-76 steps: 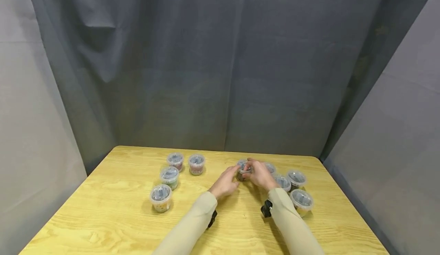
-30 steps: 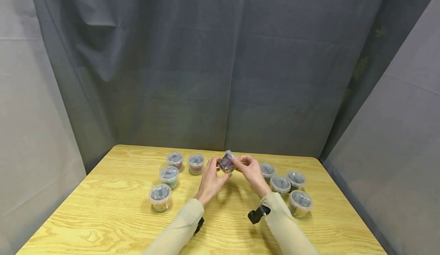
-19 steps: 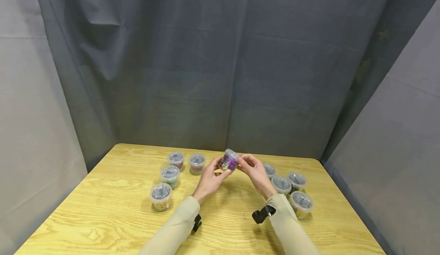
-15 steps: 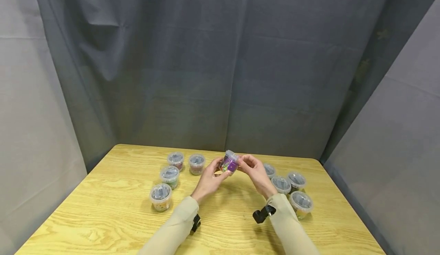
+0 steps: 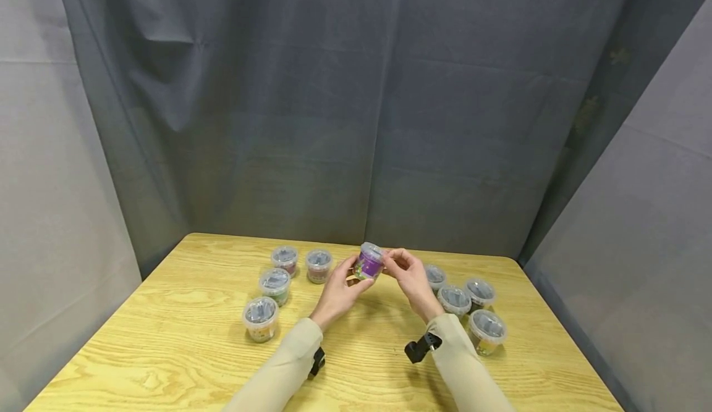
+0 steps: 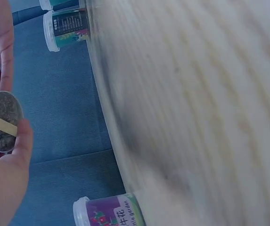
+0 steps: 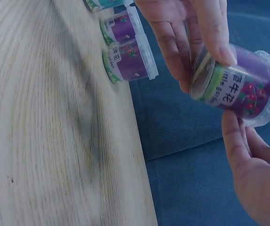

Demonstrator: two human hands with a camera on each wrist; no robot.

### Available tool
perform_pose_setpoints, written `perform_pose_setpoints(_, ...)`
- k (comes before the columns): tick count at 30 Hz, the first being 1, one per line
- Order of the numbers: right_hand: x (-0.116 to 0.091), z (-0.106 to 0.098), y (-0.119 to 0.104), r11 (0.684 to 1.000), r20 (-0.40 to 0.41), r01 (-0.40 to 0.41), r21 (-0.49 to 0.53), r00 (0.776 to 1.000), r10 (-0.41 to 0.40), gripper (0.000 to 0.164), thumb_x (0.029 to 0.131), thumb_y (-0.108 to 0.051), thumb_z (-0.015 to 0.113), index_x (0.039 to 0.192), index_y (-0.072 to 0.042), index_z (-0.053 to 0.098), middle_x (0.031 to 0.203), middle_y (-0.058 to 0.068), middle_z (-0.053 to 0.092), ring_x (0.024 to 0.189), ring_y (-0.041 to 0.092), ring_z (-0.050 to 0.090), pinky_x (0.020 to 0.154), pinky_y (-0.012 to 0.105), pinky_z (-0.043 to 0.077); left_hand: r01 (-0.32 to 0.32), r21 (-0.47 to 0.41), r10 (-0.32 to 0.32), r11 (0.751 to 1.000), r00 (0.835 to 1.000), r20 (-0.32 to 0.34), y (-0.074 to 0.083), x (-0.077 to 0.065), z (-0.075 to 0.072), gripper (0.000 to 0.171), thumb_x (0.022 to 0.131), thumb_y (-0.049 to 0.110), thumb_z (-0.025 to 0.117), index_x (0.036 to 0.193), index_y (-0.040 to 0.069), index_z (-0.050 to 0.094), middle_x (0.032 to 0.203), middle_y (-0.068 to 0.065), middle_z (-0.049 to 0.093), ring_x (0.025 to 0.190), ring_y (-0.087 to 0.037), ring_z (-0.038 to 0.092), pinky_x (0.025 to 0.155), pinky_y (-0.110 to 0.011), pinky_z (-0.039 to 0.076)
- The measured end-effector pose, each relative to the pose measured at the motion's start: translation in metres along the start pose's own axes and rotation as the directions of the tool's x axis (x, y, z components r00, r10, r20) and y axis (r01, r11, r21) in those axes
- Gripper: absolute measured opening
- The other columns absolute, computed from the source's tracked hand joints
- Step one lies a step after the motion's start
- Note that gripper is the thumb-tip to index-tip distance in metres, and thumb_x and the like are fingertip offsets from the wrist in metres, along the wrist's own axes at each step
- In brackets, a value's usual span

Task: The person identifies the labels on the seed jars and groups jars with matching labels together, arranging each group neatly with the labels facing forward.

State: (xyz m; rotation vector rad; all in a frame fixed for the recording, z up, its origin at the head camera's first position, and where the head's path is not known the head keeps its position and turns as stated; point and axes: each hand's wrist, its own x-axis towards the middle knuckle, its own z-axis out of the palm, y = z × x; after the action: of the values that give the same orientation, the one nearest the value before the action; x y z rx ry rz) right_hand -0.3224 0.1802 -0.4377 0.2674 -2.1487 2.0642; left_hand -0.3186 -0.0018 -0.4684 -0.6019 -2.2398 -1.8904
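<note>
A small clear-lidded cup with a purple "little garden" label (image 5: 369, 262) is held in the air over the table's far part, its lid tilted up. My left hand (image 5: 340, 293) grips it round the base end, thumb along the near side. At the lid end, the fingertips of my right hand (image 5: 413, 280) pinch its right side. In the right wrist view, the label's red flowers show on the cup (image 7: 243, 84). Dark contents and a pale strip show through the cup's bottom (image 6: 3, 117) in the left wrist view.
Several similar lidded cups stand at left, among them an orange-labelled cup (image 5: 260, 319) nearest. Several more stand at right, including a yellow-labelled cup (image 5: 487, 332). Behind the wooden table (image 5: 183, 362) hangs a dark grey curtain (image 5: 289, 121).
The cup stood on the table; both hands have lifted it and brought it left, tilting it. Its purple label has been turned into view. Lately the lid has tipped slightly toward the head camera.
</note>
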Motion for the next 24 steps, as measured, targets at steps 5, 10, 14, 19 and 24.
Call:
perform_pose_setpoints(5, -0.0009, -0.0019, 0.0006, 1.0, 0.032, 0.015, 0.001, 0.999, -0.015, 0.025, 0.094, -0.021, 0.067, 0.103, 0.002, 0.06, 0.112, 0.006, 0.064, 0.097, 0.013, 0.066, 0.093, 0.042, 0.057, -0.006, -0.02, 0.007, 1.0, 1.0, 0.006, -0.0029, -0.001, -0.0021, 0.06, 0.089, 0.017, 0.073, 0.142, 0.007, 0.046, 0.137, -0.018, 0.055, 0.124, -0.033, 0.056, 0.101, -0.048, 0.051)
perform_pose_setpoints(10, -0.0016, -0.0043, 0.0021, 1.0, 0.037, 0.031, -0.006, 0.999, -0.031, 0.023, 0.093, -0.017, 0.069, 0.1, 0.002, 0.058, 0.112, 0.007, 0.065, 0.096, 0.014, 0.067, 0.092, 0.042, 0.057, -0.002, -0.029, 0.002, 1.0, 1.0, 0.022, -0.0044, -0.0012, -0.0031, 0.059, 0.09, 0.021, 0.072, 0.142, 0.008, 0.046, 0.139, -0.018, 0.054, 0.129, -0.034, 0.053, 0.103, -0.051, 0.048)
perform_pose_setpoints(14, -0.0017, -0.0033, 0.0043, 0.999, 0.006, 0.019, -0.033, 1.0, -0.019, 0.021, 0.093, -0.016, 0.069, 0.098, 0.002, 0.06, 0.112, 0.012, 0.066, 0.092, 0.014, 0.068, 0.093, 0.044, 0.056, 0.024, -0.002, -0.024, 1.0, 1.0, 0.009, -0.0057, -0.0007, -0.0018, 0.06, 0.088, 0.023, 0.075, 0.14, 0.009, 0.049, 0.139, -0.016, 0.055, 0.128, -0.033, 0.053, 0.105, -0.048, 0.048)
perform_pose_setpoints(19, -0.003, -0.0003, 0.0049, 0.998, -0.023, -0.006, -0.064, 1.0, 0.004, 0.022, 0.091, -0.018, 0.071, 0.097, 0.0, 0.062, 0.111, 0.012, 0.068, 0.089, 0.013, 0.068, 0.09, 0.039, 0.058, 0.009, 0.074, -0.008, 0.997, 1.0, -0.021, -0.0075, 0.0009, -0.0005, 0.057, 0.084, 0.023, 0.079, 0.134, 0.01, 0.056, 0.133, -0.011, 0.059, 0.122, -0.029, 0.057, 0.102, -0.041, 0.051)
perform_pose_setpoints(24, -0.0036, -0.0036, 0.0032, 0.999, 0.024, 0.007, -0.034, 1.0, -0.006, 0.028, 0.09, -0.018, 0.072, 0.107, 0.002, 0.062, 0.113, 0.01, 0.067, 0.097, 0.013, 0.068, 0.094, 0.036, 0.056, -0.016, 0.025, 0.017, 1.0, 1.0, -0.008, -0.0089, 0.0017, -0.0039, 0.054, 0.085, 0.019, 0.078, 0.134, 0.007, 0.057, 0.133, -0.014, 0.06, 0.122, -0.032, 0.057, 0.104, -0.049, 0.049)
